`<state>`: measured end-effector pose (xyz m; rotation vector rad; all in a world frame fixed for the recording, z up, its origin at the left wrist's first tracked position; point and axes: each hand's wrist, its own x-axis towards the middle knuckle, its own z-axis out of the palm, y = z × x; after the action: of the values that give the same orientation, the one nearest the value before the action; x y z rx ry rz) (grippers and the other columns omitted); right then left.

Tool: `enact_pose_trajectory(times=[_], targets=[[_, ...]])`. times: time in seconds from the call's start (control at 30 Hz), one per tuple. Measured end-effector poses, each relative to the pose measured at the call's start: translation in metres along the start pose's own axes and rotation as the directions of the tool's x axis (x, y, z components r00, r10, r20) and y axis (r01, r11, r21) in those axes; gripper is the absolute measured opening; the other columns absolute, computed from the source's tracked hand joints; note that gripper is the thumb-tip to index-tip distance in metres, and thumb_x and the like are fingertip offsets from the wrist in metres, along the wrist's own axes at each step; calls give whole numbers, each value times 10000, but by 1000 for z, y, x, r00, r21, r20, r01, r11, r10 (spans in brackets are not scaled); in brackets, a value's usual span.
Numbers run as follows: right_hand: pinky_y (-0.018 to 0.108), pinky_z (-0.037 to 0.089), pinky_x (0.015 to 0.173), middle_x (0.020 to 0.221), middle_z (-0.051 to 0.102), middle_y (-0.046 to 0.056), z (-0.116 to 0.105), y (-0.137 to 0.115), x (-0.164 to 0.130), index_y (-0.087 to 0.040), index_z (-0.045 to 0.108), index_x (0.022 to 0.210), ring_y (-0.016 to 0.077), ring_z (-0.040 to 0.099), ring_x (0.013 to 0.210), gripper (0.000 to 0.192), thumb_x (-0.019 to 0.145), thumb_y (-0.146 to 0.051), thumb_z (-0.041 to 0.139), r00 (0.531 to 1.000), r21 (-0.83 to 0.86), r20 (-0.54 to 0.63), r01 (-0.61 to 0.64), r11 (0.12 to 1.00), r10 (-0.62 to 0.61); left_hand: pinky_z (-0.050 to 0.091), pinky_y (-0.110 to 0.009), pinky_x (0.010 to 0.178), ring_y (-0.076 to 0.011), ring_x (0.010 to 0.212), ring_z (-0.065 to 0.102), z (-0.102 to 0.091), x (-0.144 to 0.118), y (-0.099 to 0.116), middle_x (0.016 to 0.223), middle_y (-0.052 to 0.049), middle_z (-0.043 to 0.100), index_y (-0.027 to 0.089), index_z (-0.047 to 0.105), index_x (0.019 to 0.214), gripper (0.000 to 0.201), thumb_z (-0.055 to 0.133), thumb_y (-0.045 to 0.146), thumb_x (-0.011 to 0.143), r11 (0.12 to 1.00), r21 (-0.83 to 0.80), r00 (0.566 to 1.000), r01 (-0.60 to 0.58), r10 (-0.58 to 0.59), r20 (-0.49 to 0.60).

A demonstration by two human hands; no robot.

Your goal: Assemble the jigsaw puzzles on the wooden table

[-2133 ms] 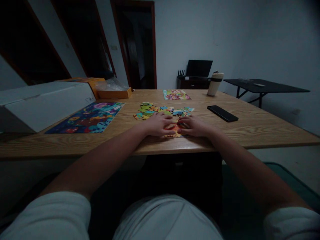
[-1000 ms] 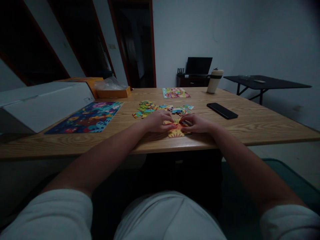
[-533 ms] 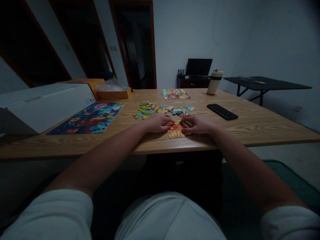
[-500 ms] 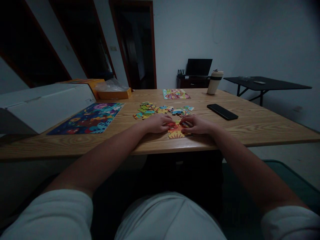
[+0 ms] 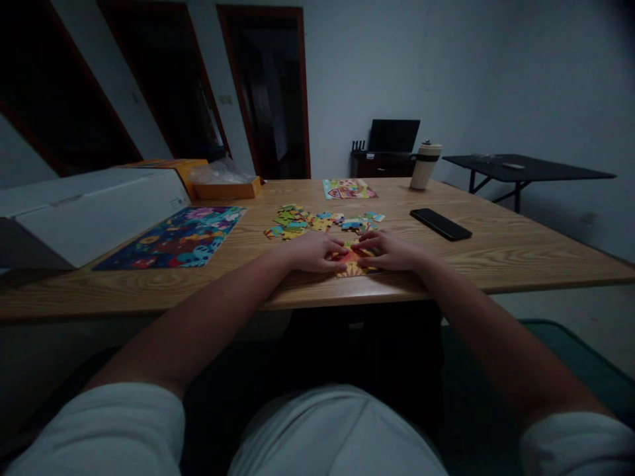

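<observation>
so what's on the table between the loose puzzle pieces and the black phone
In the head view that stretch is bare wood: nothing lies between the loose puzzle pieces and the black phone on the table.

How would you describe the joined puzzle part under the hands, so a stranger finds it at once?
On the wooden table, look at the near edge, where the left hand and right hand meet. The joined puzzle part lies between them, orange and yellow, unlike the loose pieces scattered behind.
</observation>
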<state>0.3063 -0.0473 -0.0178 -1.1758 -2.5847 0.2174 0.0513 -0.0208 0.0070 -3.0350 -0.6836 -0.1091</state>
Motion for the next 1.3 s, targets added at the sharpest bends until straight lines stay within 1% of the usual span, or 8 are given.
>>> enact_pose_trajectory(times=[0.23, 0.43, 0.63, 0.77, 0.9, 1.03, 1.17, 1.3], targets=[[397, 441, 999, 1269, 638, 111, 0, 2, -2, -209, 663, 1256, 269, 590, 1139, 471, 908, -509, 557, 989, 151, -82, -106, 983, 120, 379, -325, 991, -245, 1202, 562, -1, -4, 0, 1402, -66, 568, 255, 580, 1355, 551, 446, 587, 936, 998, -20, 996, 59, -57, 65], [366, 528, 773, 1144, 698, 139, -20, 26, 10, -175, 612, 1309, 237, 668, 867, 509, 904, -480, 576, 857, 291, -166, -430, 855, 488, 304, -393, 1071, -270, 1266, 506, -2, -5, 1, 1439, -51, 532, 297, 530, 1397, 544, 413, 582, 949, 995, 5, 991, 104, -104, 89], [377, 494, 874, 1221, 677, 112, -46, 47, 56, -222, 663, 1261, 271, 647, 1013, 497, 839, -485, 660, 930, 24, -48, -365, 931, 365, 336, -396, 1075, -257, 1262, 511, -5, -8, -15, 1423, -53, 545, 285, 561, 1365, 512, 424, 555, 953, 986, -48, 987, 159, -159, 10], [358, 490, 852, 1176, 702, 96, -25, 53, 75, -230, 660, 1265, 266, 646, 1001, 487, 839, -466, 650, 927, -20, -35, -373, 928, 372, 451, -370, 967, -249, 1140, 598, -21, -31, -63, 1271, -91, 650, 212, 637, 1258, 437, 469, 466, 944, 894, -120, 868, 431, -447, -214], [317, 483, 771, 1016, 748, 73, -1, 55, 69, -231, 691, 1211, 237, 659, 889, 388, 891, -413, 569, 929, -7, -34, -368, 930, 367, 487, -361, 897, -256, 1054, 641, -27, -52, -99, 1225, -107, 672, 219, 654, 1231, 421, 563, 424, 875, 763, -110, 758, 636, -645, -92], [328, 471, 791, 1040, 741, 97, 6, 60, 66, -232, 694, 1202, 259, 660, 925, 392, 917, -433, 514, 914, -121, -106, -403, 907, 391, 408, -407, 1022, -289, 1227, 545, -12, -35, -90, 1376, -111, 579, 234, 552, 1372, 563, 543, 504, 878, 804, -23, 796, 594, -591, -131], [380, 432, 951, 1281, 642, 141, 7, 66, 73, -194, 642, 1283, 302, 581, 1160, 445, 918, -413, 513, 893, -246, -228, -439, 864, 388, 260, -460, 1124, -291, 1398, 344, 7, -2, -67, 1531, -54, 415, 282, 418, 1469, 590, 491, 460, 911, 886, 93, 889, 454, -443, -115], [395, 422, 999, 1371, 576, 143, 0, 59, 69, -170, 577, 1363, 298, 547, 1207, 583, 874, -488, 593, 911, -55, -254, -350, 935, 326, 269, -477, 1090, -300, 1320, 419, 11, 8, -60, 1420, -47, 542, 293, 561, 1351, 442, 405, 421, 958, 906, 137, 915, 401, -404, -11]])
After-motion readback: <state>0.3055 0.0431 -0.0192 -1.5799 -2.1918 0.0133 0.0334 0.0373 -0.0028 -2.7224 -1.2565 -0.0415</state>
